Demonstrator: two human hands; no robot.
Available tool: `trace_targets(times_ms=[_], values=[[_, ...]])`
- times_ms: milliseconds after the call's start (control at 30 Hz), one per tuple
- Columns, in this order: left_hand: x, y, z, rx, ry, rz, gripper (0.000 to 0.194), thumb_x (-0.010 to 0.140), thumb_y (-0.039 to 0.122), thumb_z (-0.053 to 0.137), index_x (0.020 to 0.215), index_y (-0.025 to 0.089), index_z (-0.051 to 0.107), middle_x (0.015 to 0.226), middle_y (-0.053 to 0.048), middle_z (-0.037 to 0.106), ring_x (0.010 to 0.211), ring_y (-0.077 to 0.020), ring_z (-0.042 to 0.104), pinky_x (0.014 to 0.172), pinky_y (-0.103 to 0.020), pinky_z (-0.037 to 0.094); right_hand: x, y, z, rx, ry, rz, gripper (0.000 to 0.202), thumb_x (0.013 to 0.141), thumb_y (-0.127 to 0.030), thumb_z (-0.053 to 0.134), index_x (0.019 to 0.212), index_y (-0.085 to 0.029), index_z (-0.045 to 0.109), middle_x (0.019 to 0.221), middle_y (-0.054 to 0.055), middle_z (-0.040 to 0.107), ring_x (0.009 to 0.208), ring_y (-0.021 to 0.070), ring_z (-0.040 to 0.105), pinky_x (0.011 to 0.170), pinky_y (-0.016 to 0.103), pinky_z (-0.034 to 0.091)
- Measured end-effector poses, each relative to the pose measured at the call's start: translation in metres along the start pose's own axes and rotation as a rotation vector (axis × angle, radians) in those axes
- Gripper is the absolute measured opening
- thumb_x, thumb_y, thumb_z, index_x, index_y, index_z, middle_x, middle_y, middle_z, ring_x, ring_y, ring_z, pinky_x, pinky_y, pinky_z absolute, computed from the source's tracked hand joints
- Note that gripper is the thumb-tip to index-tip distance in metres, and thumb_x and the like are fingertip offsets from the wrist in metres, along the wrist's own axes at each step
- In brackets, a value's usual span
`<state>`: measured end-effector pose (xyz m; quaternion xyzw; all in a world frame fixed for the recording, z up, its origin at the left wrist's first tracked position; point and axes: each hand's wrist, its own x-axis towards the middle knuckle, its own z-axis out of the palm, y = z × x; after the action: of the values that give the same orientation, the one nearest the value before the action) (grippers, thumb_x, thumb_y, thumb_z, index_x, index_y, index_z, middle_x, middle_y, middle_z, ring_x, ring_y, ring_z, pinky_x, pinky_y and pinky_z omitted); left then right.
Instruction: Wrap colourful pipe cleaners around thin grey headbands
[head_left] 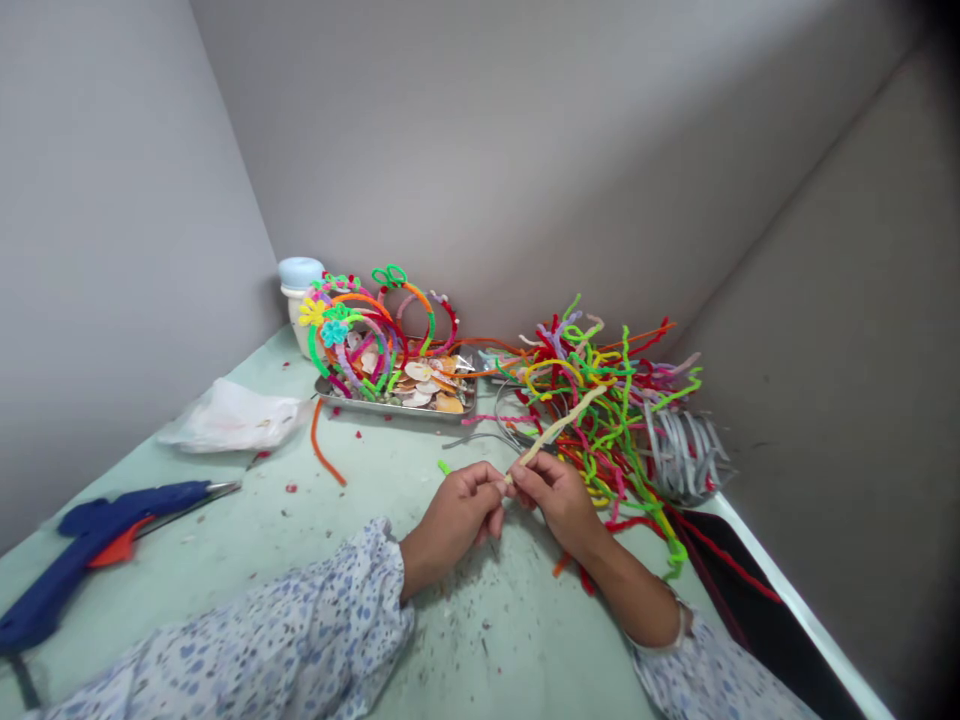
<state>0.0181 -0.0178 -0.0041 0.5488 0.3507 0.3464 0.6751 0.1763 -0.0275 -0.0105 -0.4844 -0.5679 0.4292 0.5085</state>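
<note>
My left hand (463,508) and my right hand (561,498) meet over the middle of the table, fingers closed in a pinch. Between them is one end of a cream pipe cleaner (564,424). Its free length slants up and to the right from my right fingers. The pinched end is mostly hidden by the fingertips. A bright green tip (444,467) shows just behind my left hand; whether it lies on the table I cannot tell. Beyond my right hand spreads a tangled heap of coloured pipe cleaners (626,425).
Headbands wrapped in pipe cleaner (431,320) stand in a metal tray (397,408) with flat pieces. A white bottle (294,300) is behind. To the left lie a plastic bag (238,415) and a blue glue gun (90,545). Grey bands (682,455) are bundled at right.
</note>
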Motion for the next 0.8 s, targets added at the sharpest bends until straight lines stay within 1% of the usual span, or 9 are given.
trace_targets(times_ms=[200,333,400,533,633,800], values=[[-0.0003,-0.0017,0.0015,0.109,0.078,-0.001,0.009,0.076,0.022,0.048,0.072,0.017,0.054,0.041,0.007,0.048,0.032,-0.0048,0.031,0.037,-0.016,0.024,-0.0011,0.0029,0.0025,-0.061,0.046,-0.052,0.021,0.079,-0.037,0.063,0.068,-0.019,0.061,0.052,-0.004,0.051,0.048,0.0107,0.043,0.048,0.024,0.034],[-0.0010,-0.0032,0.0031,0.150,0.121,0.004,0.012,0.079,0.024,0.048,0.070,0.018,0.051,0.041,0.007,0.048,0.033,-0.0049,0.031,0.037,-0.016,0.024,-0.0021,0.0016,0.0044,-0.099,0.084,-0.085,0.020,0.078,-0.036,0.064,0.068,-0.019,0.062,0.054,-0.003,0.052,0.050,0.0117,0.045,0.050,0.024,0.036],[-0.0018,-0.0037,0.0034,0.141,0.111,0.032,0.015,0.082,0.028,0.048,0.071,0.018,0.051,0.043,0.006,0.048,0.035,-0.0051,0.032,0.038,-0.016,0.024,-0.0025,0.0009,0.0046,-0.104,0.092,-0.094,0.019,0.079,-0.036,0.063,0.069,-0.019,0.062,0.055,-0.003,0.053,0.051,0.0120,0.046,0.050,0.024,0.037],[-0.0035,-0.0038,0.0031,0.098,0.048,0.070,0.020,0.085,0.035,0.048,0.075,0.018,0.051,0.046,0.006,0.048,0.037,-0.0056,0.033,0.039,-0.016,0.027,-0.0034,0.0004,0.0038,-0.101,0.097,-0.097,0.019,0.080,-0.036,0.062,0.072,-0.019,0.061,0.056,-0.003,0.053,0.051,0.0115,0.045,0.050,0.024,0.036],[-0.0037,-0.0038,0.0028,0.103,0.044,0.071,0.019,0.085,0.033,0.048,0.075,0.018,0.051,0.046,0.006,0.048,0.037,-0.0052,0.032,0.039,-0.015,0.026,-0.0037,0.0008,0.0032,-0.110,0.091,-0.107,0.019,0.081,-0.036,0.061,0.072,-0.019,0.060,0.056,-0.004,0.052,0.050,0.0109,0.045,0.050,0.023,0.036],[-0.0022,-0.0029,0.0033,0.156,0.085,0.071,0.014,0.082,0.027,0.047,0.072,0.018,0.050,0.044,0.006,0.049,0.036,-0.0055,0.032,0.038,-0.015,0.026,-0.0035,0.0039,0.0038,-0.142,0.087,-0.129,0.021,0.082,-0.036,0.059,0.073,-0.017,0.060,0.056,-0.004,0.050,0.051,0.0102,0.045,0.050,0.022,0.036]])
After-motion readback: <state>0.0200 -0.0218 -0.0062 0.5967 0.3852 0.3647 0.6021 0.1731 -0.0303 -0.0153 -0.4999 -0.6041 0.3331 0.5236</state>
